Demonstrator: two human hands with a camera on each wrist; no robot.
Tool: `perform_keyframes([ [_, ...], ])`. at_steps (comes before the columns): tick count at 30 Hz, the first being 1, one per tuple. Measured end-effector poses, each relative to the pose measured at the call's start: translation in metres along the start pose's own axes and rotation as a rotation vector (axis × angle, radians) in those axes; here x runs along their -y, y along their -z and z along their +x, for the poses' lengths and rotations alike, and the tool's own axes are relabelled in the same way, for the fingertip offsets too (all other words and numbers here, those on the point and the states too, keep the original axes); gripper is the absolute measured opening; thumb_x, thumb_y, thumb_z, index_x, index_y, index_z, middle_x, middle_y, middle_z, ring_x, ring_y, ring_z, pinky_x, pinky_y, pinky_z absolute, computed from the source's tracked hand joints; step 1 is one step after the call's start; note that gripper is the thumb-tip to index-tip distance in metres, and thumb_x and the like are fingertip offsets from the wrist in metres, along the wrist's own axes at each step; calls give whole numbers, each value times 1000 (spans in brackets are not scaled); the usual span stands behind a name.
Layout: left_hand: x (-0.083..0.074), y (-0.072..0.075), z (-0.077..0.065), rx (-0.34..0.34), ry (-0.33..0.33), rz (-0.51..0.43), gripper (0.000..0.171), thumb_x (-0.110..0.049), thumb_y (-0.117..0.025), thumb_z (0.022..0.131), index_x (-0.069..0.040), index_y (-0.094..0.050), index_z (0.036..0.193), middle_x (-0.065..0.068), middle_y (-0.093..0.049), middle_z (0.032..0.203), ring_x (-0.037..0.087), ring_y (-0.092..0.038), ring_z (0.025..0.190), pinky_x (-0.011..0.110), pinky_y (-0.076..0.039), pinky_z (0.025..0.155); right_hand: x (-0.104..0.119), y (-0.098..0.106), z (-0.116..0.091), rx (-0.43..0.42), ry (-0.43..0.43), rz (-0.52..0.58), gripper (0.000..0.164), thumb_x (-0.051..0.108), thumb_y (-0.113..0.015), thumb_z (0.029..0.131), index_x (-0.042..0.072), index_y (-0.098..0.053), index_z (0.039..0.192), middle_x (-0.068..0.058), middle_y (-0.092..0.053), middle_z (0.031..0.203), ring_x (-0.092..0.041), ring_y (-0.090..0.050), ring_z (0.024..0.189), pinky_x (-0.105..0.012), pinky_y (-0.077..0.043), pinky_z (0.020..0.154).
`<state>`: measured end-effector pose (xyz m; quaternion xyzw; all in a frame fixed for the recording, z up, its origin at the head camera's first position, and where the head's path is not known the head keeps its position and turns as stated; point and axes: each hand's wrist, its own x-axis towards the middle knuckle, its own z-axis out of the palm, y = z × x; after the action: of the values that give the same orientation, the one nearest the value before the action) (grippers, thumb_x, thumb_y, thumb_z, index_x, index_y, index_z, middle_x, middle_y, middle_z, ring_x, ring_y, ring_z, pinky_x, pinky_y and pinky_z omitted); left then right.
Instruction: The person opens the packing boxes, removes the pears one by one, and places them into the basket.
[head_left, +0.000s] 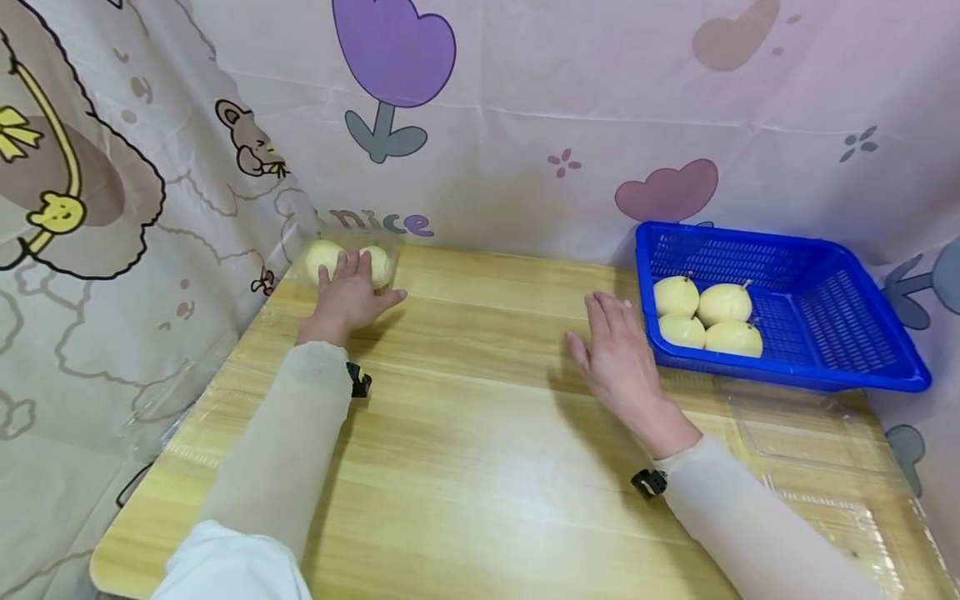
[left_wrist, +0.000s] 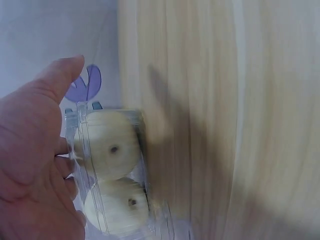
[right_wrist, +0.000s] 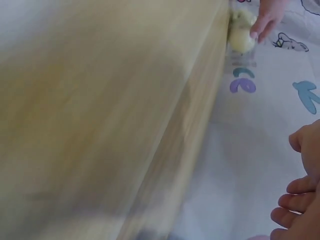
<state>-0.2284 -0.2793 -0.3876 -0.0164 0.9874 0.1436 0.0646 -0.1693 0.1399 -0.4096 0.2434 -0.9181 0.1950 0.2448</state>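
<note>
The left hand [head_left: 347,298] reaches over a clear box [left_wrist: 135,116] at the far left corner of the table [head_left: 465,467]; its fingers lie loosely extended along the box, and its thumb stands out to the side, away from the plastic; how firmly they press, I cannot tell. Inside the box sit pale yellow pears [left_wrist: 116,212], two of them plain to see, side by side; the box stands close against the printed curtain [head_left: 517,75].

The right hand [head_left: 621,362] is relaxed and unclosed, its fingers nearly straight and its thumb apart from them; it hovers over the table, just beside the near left corner of a blue basket [head_left: 795,377]; four more pears [head_left: 723,304] sit together in the left part of that basket, stems showing, the rest of its mesh floor bare.

Farther out, each wrist carries a black fitting [head_left: 358,380] at the cuff of a pale sleeve [head_left: 292,433]; thin clear plastic pieces [head_left: 862,517] lie on the right side of the table, partly behind the right sleeve; the curtain behind shows flowers, hearts and cartoon animals.
</note>
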Motion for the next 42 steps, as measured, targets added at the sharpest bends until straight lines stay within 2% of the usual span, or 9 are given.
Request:
perform_keyframes([
  [6, -16, -8, -1, 2, -24, -11, 107, -65, -51, 103, 4, 1, 167, 28, 9, 174, 44, 14, 162, 67, 15, 127, 20, -17, 21, 139, -101, 124, 61, 28, -61, 107, -11, -46, 152, -30, -49, 155, -47, -46, 144, -58, -41, 121],
  [10, -28, -13, -3, 7, -39, -9, 107, -65, -51, 103, 4, -1, 167, 27, 9, 174, 43, 13, 162, 66, 15, 127, 36, -28, 36, 231, -185, 237, 62, 31, -56, 108, -7, -43, 155, -27, -46, 160, -44, -43, 148, -56, -38, 124],
  [17, -53, -23, -9, -21, -63, 5, 106, -66, -53, 103, 3, -5, 168, 26, 5, 174, 43, 8, 163, 65, 12, 129, 55, -47, 47, 317, -293, 418, 62, 36, -52, 110, -1, -41, 159, -23, -43, 164, -41, -38, 154, -53, -31, 129],
  [22, -72, -33, -15, -49, -86, -11, 103, -60, -59, 102, 1, -8, 168, 25, 3, 175, 42, 6, 163, 65, 11, 129, 59, -58, 45, 335, -354, 471, 62, 37, -51, 110, 0, -41, 159, -23, -45, 162, -40, -41, 152, -53, -33, 128],
  [28, -91, -44, -24, -58, -115, -35, 101, -53, -66, 100, -1, -12, 168, 22, -3, 176, 39, 4, 164, 63, 11, 130, 60, -65, 41, 341, -440, 555, 66, 42, -50, 109, 2, -39, 161, -20, -50, 159, -40, -56, 139, -54, -43, 120],
  [33, -107, -51, -33, -59, -153, -58, 99, -48, -69, 100, -1, -14, 168, 22, -4, 176, 37, 3, 165, 62, 12, 130, 62, -68, 41, 337, -469, 583, 65, 43, -50, 108, 4, -41, 160, -17, -52, 157, -38, -58, 138, -53, -46, 118],
  [38, -124, -59, -42, -59, -206, -11, 99, -47, -70, 100, -1, -16, 168, 23, -9, 176, 38, -1, 164, 64, 8, 130, 63, -68, 42, 334, -487, 599, 64, 42, -51, 109, 5, -41, 160, -17, -52, 158, -38, -57, 139, -53, -48, 116],
  [42, -139, -67, -51, -58, -249, 29, 99, -47, -70, 99, -1, -16, 168, 23, -11, 176, 38, -4, 164, 66, 4, 130, 62, -67, 44, 293, -508, 622, 62, 38, -52, 110, 3, -40, 160, -19, -53, 156, -37, -55, 140, -53, -49, 115],
])
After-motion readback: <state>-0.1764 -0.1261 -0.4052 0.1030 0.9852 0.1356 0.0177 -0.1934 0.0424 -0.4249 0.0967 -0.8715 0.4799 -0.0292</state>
